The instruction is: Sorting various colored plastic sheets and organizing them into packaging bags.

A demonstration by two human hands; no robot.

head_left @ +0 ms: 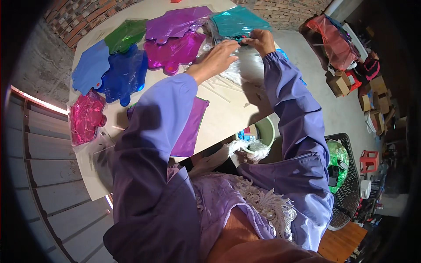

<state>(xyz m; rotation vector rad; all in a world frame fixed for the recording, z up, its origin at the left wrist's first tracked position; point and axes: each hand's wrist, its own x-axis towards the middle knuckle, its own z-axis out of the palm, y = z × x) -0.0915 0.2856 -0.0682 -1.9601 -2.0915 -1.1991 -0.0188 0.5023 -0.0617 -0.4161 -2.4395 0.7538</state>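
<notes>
At the far side of the table, my right hand [262, 41] pinches the near edge of a flat teal foil piece [237, 21] in clear plastic. My left hand [215, 60] reaches in beside it, fingers stretched out, their tips close to the same edge; no object shows in them. Below both hands lies a shiny whitish bundle of strands or film [247, 65]. Left of my left hand are a magenta foil piece [173, 50] and a purple one [175, 23], both flat with a rounded tab.
More foil pieces lie on the pale table [223, 118]: green [127, 36], light blue [90, 65], dark blue [125, 74], pink [87, 117] and purple [189, 131]. A green bucket [268, 131] with white strands stands below the near edge. Boxes [340, 83] and a red stool [369, 161] are right.
</notes>
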